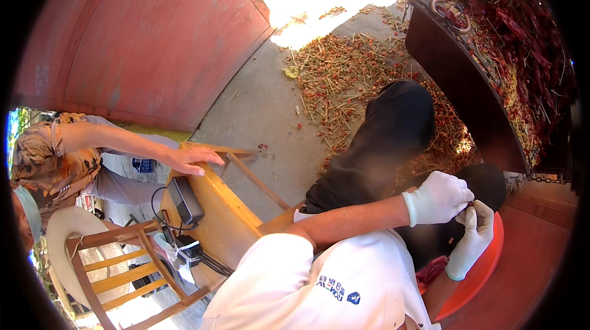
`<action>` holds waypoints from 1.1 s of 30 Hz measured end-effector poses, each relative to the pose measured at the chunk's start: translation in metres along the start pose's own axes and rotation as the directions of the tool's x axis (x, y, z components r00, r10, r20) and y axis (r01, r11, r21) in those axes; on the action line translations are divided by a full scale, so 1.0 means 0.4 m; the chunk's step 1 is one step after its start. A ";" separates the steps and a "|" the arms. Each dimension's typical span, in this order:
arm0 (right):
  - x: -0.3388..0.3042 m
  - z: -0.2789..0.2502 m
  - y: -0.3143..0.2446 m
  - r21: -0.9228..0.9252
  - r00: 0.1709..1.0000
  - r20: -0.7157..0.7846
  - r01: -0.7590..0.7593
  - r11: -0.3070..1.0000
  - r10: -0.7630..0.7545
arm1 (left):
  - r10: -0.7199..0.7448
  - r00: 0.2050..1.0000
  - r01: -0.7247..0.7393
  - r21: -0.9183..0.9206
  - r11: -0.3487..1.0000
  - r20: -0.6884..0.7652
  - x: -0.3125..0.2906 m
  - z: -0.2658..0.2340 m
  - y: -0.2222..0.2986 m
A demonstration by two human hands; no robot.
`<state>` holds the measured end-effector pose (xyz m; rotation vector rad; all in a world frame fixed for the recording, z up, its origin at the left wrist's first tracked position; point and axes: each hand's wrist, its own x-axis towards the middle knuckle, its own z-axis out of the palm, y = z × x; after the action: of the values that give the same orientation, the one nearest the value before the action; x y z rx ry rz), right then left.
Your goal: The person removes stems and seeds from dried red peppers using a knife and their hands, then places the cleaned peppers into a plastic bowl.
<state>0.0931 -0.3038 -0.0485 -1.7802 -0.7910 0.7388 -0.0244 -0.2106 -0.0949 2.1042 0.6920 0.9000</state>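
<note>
Both of my hands wear white gloves and meet above my dark-trousered lap. My left hand (439, 198) is closed, its fingertips pinched together against those of my right hand (472, 239). Between the fingertips shows a small dark red dried chili pepper (470, 205), mostly hidden by the gloves. My right hand's thumb and fingers close on it from below. Under my right forearm a red plastic basin (485, 271) rests against my lap. More dried chilies (432, 272) show inside it, partly covered by my right hand and shirt.
A dark metal bin (458, 78) heaped with dried red chilies (510, 10) stands at the upper right. Stems and chili bits (344, 71) litter the concrete. At left, a co-worker's hand (193, 159) touches a wooden chair (227, 198) carrying a black device (185, 201) and cables. A red metal door (153, 35) stands behind.
</note>
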 end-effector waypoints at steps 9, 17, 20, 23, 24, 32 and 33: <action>0.102 -0.012 -0.033 0.111 0.994 -0.090 0.075 0.991 -0.065 | -0.598 0.779 0.256 -0.775 0.578 -0.189 -0.023 -0.267 -0.115; 0.268 -0.025 -0.020 0.096 0.980 -0.129 0.165 0.982 -0.152 | -0.901 0.429 0.353 -0.905 0.240 -0.071 -0.144 -0.227 -0.437; 0.313 -0.009 0.019 0.074 0.977 -0.096 0.200 0.977 -0.192 | -0.833 0.552 0.368 -0.886 0.282 -0.036 -0.075 -0.182 -0.418; 0.324 -0.013 0.050 0.064 0.973 -0.080 0.220 0.973 -0.215 | -0.746 0.662 0.324 -0.873 0.364 -0.065 0.000 -0.185 -0.357; 0.325 -0.013 0.054 0.089 0.972 -0.075 0.229 0.969 -0.223 | -0.730 0.679 0.316 -0.868 0.383 -0.075 -0.003 -0.187 -0.348; 0.308 -0.007 0.038 0.089 0.973 -0.035 0.231 0.969 -0.228 | -0.773 0.631 0.488 -0.742 0.460 -0.065 -0.062 -0.181 -0.315; 0.307 -0.012 0.038 0.078 0.971 -0.044 0.236 0.969 -0.234 | -0.751 0.658 0.497 -0.713 0.494 -0.062 -0.043 -0.183 -0.290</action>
<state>0.1728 -0.2133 -0.0765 -1.5877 -0.9169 0.5738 -0.1128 -0.1244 -0.1572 0.9056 1.0790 0.9117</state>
